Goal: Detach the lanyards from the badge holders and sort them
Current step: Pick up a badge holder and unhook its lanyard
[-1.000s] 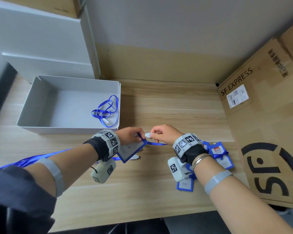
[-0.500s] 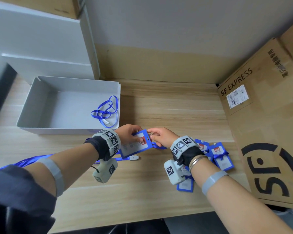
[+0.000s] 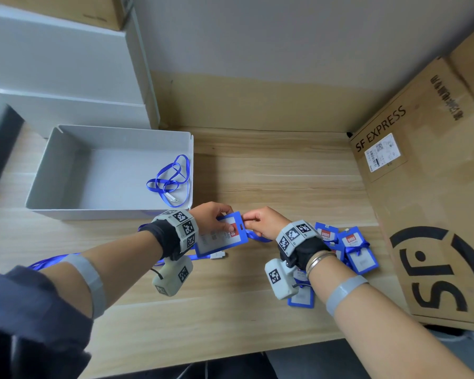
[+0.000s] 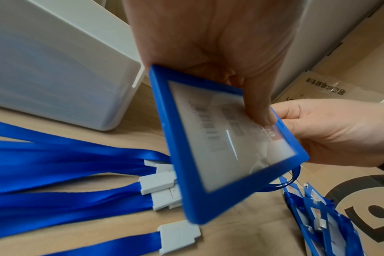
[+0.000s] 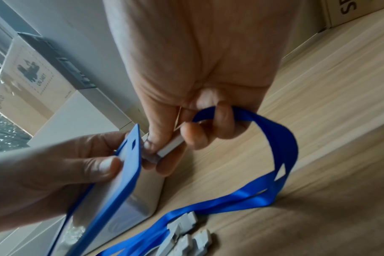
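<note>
Head view puts the blue badge holder (image 3: pixel 221 236) dead centre over the worktop (image 3: pixel 271 176), lifted clear of the wood and tilted, its slotted top edge toward three o'clock. The left hand (image 3: pixel 210 217) grips it from nine o'clock, thumb pressed on the clear window in the left wrist view, fingers behind the frame. At the holder's three o'clock edge the right hand (image 3: pixel 260 221) closes in: in the right wrist view its fingertips pinch the white clip (image 5: pixel 168 149) right against the slot, and the blue lanyard (image 5: pixel 272 138) loops out of that fist, hooked over a curled finger, and trails down to the wood at six o'clock. Whether the clip is still hooked through the slot I cannot tell.

Below the holder, toward seven o'clock, a bundle of loose lanyards (image 4: pixel 66 173) lies flat, their white clips (image 4: pixel 160 181) clustered together just under the holder's lower edge, the ribbons running off toward nine o'clock past the left forearm.

At four o'clock from the hands, a pile of badge holders (image 3: pixel 353 250) sits on the worktop, blue ribbons still wrapped round them, partly hidden behind the right wrist.

Up at ten o'clock stands a white bin (image 3: pixel 66 170), with one coiled lanyard (image 3: pixel 173 179) resting in its near right corner. Beyond it, white boxes (image 3: pixel 66 64) stack against the wall. A cardboard box (image 3: pixel 427 187) marked SF EXPRESS leans along the three o'clock side.
</note>
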